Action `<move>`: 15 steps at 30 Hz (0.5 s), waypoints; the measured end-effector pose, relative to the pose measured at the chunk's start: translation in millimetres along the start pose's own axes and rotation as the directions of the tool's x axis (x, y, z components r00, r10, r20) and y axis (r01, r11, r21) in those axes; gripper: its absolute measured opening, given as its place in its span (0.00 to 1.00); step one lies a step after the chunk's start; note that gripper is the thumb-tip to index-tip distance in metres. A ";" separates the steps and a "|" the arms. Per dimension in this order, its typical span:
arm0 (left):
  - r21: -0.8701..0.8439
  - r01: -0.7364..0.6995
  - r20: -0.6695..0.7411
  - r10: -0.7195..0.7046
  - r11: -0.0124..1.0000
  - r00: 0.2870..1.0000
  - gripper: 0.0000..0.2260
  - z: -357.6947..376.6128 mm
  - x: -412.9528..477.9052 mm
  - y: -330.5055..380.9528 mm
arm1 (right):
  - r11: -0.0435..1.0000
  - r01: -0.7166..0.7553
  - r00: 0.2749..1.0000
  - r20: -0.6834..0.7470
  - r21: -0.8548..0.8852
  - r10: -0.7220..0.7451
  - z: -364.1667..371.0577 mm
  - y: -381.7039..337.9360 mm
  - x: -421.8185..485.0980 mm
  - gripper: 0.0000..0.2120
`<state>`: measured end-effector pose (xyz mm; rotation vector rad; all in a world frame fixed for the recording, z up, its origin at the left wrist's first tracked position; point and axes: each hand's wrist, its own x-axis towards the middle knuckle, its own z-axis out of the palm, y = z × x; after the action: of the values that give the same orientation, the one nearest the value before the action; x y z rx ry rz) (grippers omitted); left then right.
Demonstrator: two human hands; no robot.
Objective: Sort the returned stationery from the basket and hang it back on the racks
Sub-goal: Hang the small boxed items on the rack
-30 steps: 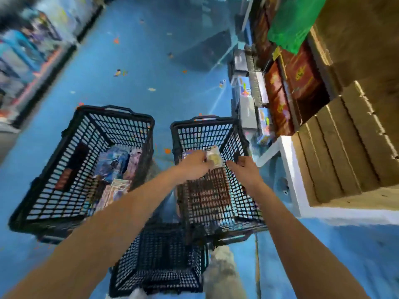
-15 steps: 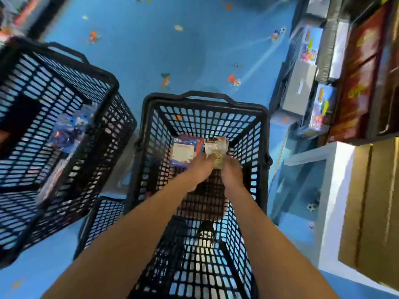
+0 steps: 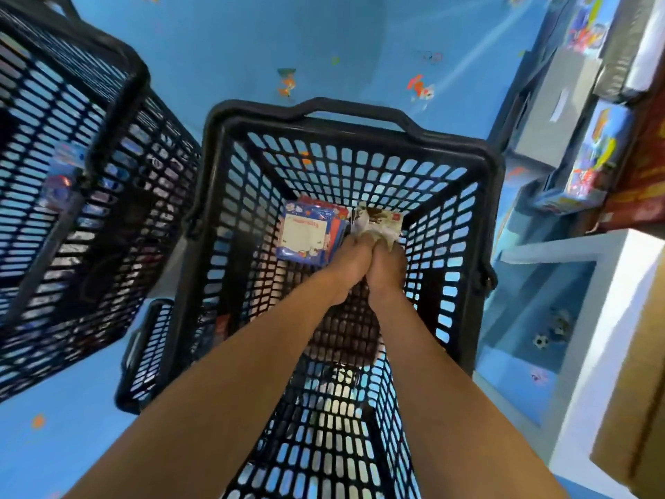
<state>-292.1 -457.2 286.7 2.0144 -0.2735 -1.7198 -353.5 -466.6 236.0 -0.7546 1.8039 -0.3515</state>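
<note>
A black mesh basket (image 3: 360, 118) fills the middle of the head view. Deep inside it my left hand (image 3: 351, 255) and my right hand (image 3: 388, 262) are pressed side by side, both gripping a small pale crinkled packet (image 3: 378, 223) near the far wall. Just left of the packet lies a blue and red carded stationery pack (image 3: 309, 232) with a white panel. A dark brown item shows on the basket floor under my wrists.
A second black basket (image 3: 108, 102) with several packaged items stands at the left, and a third basket (image 3: 144, 354) sits low between them. Shelves with boxed goods (image 3: 597, 145) line the right, with a white ledge (image 3: 590, 257) below. The floor is blue.
The camera has dropped closer over the middle basket. My right hand came in beside the left, and both now hold the pale packet together deep in the basket.
</note>
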 end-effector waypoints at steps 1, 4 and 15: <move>-0.003 -0.014 0.017 0.014 1.000 1.000 0.18 1.6 1.2 -1.4 | 0.998 -0.018 1.000 -0.002 0.060 0.018 -0.1 0.5 -1.2 0.24; -0.018 -0.043 0.041 0.044 0.999 0.998 0.20 4.6 2.4 -4.9 | 0.968 -0.099 0.994 0.057 0.231 0.088 -1.3 4.9 -5.4 0.34; 0.152 -0.042 0.005 0.042 0.988 0.999 0.12 -0.9 2.2 -23.3 | 0.903 -0.239 0.971 0.068 0.358 0.230 -6.2 22.5 -20.2 0.27</move>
<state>-294.3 -437.8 273.9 2.0982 -0.4570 -1.7209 -362.4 -437.4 240.2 -0.2759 1.7168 -0.4964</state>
